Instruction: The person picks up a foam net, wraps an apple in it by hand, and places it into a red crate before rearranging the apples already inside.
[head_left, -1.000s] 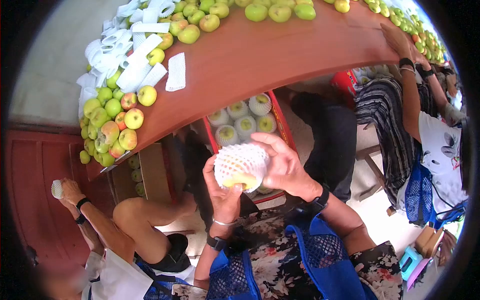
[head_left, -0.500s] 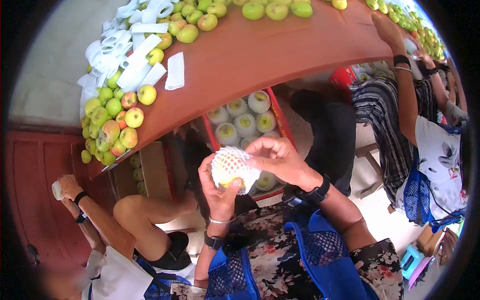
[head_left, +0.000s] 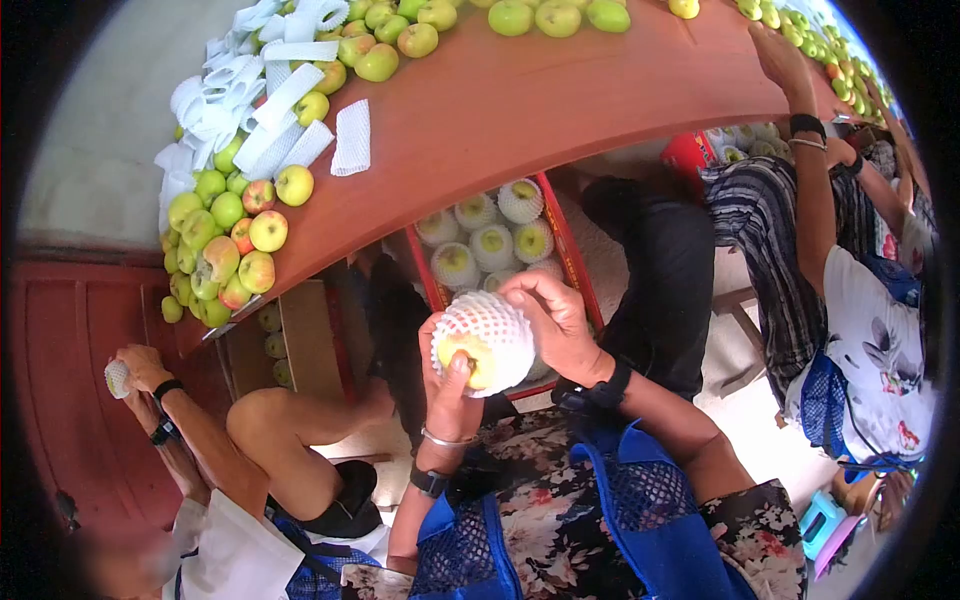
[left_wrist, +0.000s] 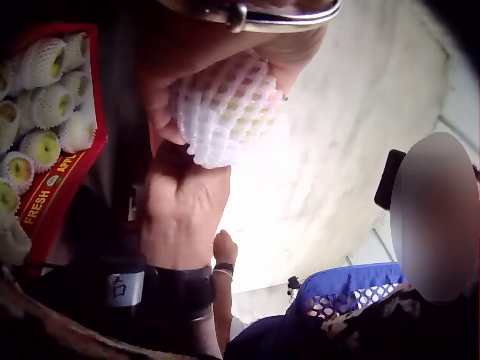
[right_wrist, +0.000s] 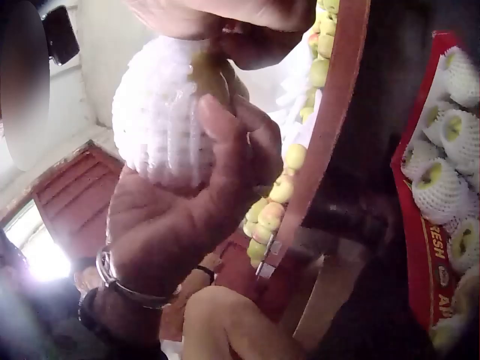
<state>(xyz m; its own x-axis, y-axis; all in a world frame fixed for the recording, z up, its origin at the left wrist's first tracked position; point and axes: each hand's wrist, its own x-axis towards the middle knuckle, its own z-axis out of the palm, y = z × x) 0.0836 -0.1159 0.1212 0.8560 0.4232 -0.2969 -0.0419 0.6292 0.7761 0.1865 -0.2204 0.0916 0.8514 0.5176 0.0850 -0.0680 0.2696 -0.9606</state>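
Observation:
In the head view my left hand [head_left: 450, 390] grips a yellow-green apple [head_left: 482, 368] from below, its thumb laid over the bare end. A white foam net [head_left: 500, 335] wraps most of that apple. My right hand [head_left: 568, 335] is at the net's upper right edge, thumb and fingers bent to pinch it. From the right wrist, the apple's bare part [right_wrist: 208, 71] shows between both hands, with the left thumb against it. The left wrist view shows the net [left_wrist: 225, 112] stretched over the apple's side.
Just beyond my hands, a red-edged box [head_left: 572, 250] holds netted apples. The curved brown table [head_left: 480, 130] carries loose apples [head_left: 228, 210] and a heap of foam nets [head_left: 225, 90] at left. Other people sit on both sides; one at left holds a netted apple [head_left: 117, 378].
The apple has turned in my left hand, bringing its bare end towards me. My right hand went from spread fingers beside the net to bent fingers at its edge.

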